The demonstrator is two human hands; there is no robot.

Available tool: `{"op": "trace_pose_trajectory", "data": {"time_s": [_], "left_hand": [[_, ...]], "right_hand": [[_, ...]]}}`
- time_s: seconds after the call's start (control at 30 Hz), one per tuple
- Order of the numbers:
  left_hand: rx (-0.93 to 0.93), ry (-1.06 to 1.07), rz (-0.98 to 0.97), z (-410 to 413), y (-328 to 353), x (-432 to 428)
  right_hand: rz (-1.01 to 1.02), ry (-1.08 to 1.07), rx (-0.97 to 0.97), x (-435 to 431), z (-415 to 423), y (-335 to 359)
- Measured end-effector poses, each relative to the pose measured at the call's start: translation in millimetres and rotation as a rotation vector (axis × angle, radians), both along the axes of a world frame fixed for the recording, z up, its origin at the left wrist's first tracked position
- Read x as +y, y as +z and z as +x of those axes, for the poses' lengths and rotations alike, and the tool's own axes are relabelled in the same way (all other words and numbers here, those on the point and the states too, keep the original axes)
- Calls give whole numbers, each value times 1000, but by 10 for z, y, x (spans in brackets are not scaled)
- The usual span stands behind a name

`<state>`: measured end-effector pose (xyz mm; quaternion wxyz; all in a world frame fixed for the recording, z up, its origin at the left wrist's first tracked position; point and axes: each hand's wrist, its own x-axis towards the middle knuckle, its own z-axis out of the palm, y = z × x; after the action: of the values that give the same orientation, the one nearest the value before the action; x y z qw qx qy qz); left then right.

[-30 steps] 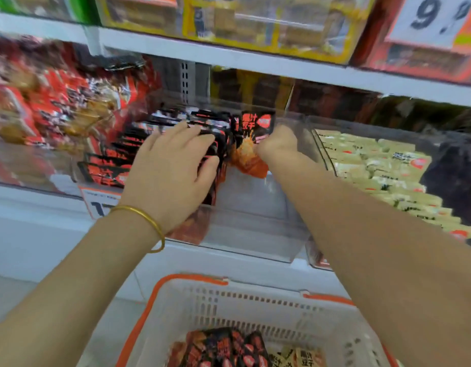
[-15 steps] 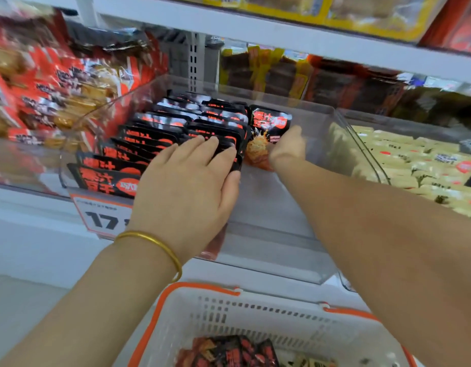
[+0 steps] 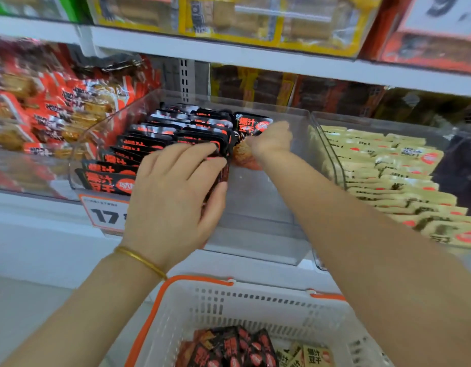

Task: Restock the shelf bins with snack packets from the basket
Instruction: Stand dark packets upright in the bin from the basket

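While left hand (image 3: 173,197) lies flat, fingers straight, pressing on the upright row of packets (image 3: 149,139) in the clear rigid plastic bin (image 3: 255,234), right hand (image 3: 271,141) is curled, pinching one packet (image 3: 251,125) just right of the row, toward the bin's back. Packets are glossy film, black with red print, flat rectangles stood on edge. Bin's right half is bare. White perforated plastic basket (image 3: 229,305), orange rim, sits below the shelf (image 3: 43,234); black-red packets (image 3: 229,345) lie loose inside. The bin to the right holds pale yellow packets (image 3: 387,168). Thin gold bangle (image 3: 141,258) on left wrist.
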<state>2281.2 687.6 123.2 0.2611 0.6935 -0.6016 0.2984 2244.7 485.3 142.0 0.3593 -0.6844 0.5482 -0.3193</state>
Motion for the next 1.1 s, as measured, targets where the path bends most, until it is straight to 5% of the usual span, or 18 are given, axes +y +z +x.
{"op": "trace_pose_trajectory", "data": {"time_s": [0.1, 0.2, 0.27, 0.4, 0.53, 0.63, 0.83, 1.1], "left_hand": [[-9, -65, -32, -263, -131, 276], [63, -80, 127, -457, -444, 531], [137, -58, 366, -520, -713, 676], [217, -27, 784, -647, -1139, 819], [183, 57, 950, -639, -1292, 785], [203, 81, 958, -627, -1305, 728], [178, 82, 984, -600, -1333, 616], [305, 56, 1075, -618, -1329, 609]], "right_hand": [[-163, 245, -292, 724, -540, 63], [-176, 409, -343, 1402, -1184, -236], [-17, 481, -209, 1613, -1438, -710], [262, 643, 367, 1725, -1628, -1977], [389, 713, 649, 1765, -1676, -2908], [517, 767, 690, 1833, -1648, -3231], [591, 618, 680, 1945, -1526, -3582], [335, 875, 464, 1677, -1550, -2739]]}}
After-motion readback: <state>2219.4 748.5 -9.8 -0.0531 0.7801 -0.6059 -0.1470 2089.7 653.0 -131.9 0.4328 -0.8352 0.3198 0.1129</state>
